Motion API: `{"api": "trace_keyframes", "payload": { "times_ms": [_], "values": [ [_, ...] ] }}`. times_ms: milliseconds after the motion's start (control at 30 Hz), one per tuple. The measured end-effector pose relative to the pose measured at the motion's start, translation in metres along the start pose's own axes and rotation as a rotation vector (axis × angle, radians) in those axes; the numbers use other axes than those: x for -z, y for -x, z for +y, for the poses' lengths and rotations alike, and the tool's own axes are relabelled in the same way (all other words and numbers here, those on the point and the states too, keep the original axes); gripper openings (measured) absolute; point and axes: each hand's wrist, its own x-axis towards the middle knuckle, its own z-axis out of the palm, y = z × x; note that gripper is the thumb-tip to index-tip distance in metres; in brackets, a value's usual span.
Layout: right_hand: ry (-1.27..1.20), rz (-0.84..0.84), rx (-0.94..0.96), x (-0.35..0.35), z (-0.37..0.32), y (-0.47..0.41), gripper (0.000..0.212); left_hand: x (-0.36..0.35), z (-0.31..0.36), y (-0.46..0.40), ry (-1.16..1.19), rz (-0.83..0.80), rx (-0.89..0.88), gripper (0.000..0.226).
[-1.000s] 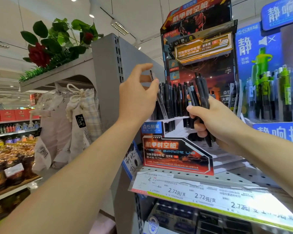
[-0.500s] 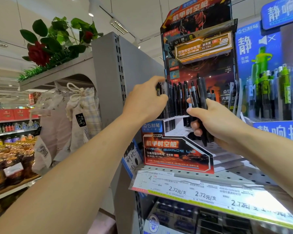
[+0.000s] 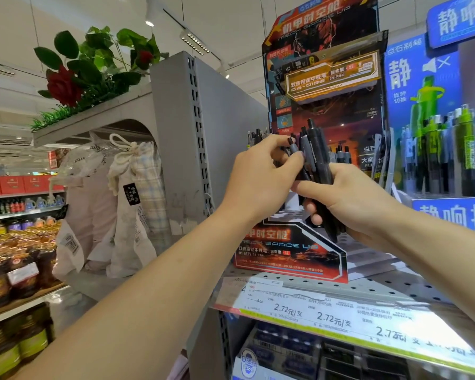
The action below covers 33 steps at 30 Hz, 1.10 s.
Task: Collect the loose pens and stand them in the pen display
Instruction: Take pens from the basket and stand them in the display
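Pens (image 3: 317, 157), dark with black and grey barrels and push-button tops, stand upright in a bunch in the right hand (image 3: 348, 200), whose fingers curl round their lower halves. I can make out about four or five in the bunch; the exact count is hidden by the fingers. The left hand (image 3: 261, 179) is up against the bunch from the left, its thumb and fingertips pinching the top of one grey-tipped pen (image 3: 293, 147) that leans slightly away from the others. Both hands are in front of the display (image 3: 291, 250), a red, black and orange printed card stand with a tall backboard and stepped white tiers of holes. Several more pens (image 3: 340, 154) stand in its back row to the right of the hands, and a few tips (image 3: 255, 137) show behind the left hand. The display sits on a perforated grey shelf (image 3: 381, 287) above three price tags (image 3: 327, 316). One blue display (image 3: 450, 133) of green and grey pens stands just beside it on the right.
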Motion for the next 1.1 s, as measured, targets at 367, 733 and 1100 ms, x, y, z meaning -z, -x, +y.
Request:
{"api": "trace_keyframes", "payload": {
  "times_ms": [367,733,1100],
  "values": [
    [-0.043,-0.038,-0.013,0.001,0.0,0.001,0.011,0.005,0.004,0.0,0.06,0.022,0.08,0.011],
    [-0.001,-0.009,-0.02,0.007,-0.007,-0.001,0.012,0.026,0.002,-0.004,0.373,0.213,0.153,0.019],
    [0.033,-0.007,-0.048,0.009,-0.006,-0.001,0.013,0.059,-0.012,-0.016,0.312,0.492,0.013,0.028]
  ]
}}
